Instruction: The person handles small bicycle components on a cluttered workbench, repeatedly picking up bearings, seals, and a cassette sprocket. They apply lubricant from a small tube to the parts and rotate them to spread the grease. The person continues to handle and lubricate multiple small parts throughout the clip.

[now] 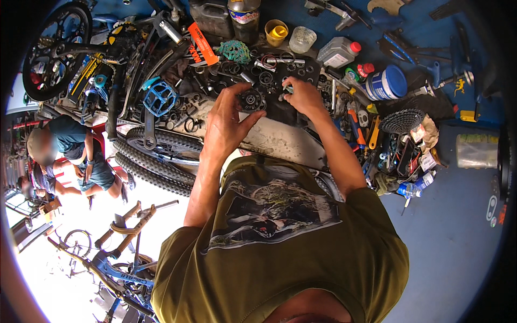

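My left hand [229, 116] curves its thumb and fingers round a dark, round, ringed metal part [251, 100], whose exact kind I cannot make out. It is held at the near edge of a black work mat [277, 110]. Just to the right, my right hand [304, 98] is bent with thumb and fingertips close together, and something small and pale shows at the tips, too small to name. Beyond both hands lie metal rings [292, 67], dark round parts [265, 78] and silver tubes [264, 65].
A blue pedal [160, 98] on a crank arm lies left, above bicycle tyres [156, 169]. Behind stand a yellow cup [277, 33], a grey bottle [336, 52] and a blue-lidded tub [386, 83]. A cassette [402, 121] and tools crowd the right. Another person [81, 145] is far left.
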Available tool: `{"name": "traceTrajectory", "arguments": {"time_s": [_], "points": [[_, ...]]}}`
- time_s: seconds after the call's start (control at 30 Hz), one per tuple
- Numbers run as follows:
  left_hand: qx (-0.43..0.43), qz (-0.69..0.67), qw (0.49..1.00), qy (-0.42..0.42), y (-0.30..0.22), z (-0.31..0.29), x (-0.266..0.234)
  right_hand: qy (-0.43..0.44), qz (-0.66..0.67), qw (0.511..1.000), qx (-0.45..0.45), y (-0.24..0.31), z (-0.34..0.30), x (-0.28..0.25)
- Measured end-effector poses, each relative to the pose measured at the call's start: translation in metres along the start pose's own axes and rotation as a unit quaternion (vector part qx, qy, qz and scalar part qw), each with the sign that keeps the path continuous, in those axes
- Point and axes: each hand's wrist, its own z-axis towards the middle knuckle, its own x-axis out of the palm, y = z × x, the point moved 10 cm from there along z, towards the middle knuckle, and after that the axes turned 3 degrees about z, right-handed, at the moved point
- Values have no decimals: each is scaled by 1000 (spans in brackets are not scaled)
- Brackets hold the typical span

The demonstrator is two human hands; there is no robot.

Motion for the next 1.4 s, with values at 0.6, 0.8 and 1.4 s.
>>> {"name": "traceTrajectory", "arguments": {"time_s": [0.6,0.8,1.4], "points": [[53,-12,998,9,-9,8,11,-72,406,889,-196,94,-69,-90],[87,6,996,9,-21,10,11,-111,239,940,-218,117,-74,-92],[79,2,996,28,-25,7,9,-145,277,914,-256,131,-75,-93]]}}
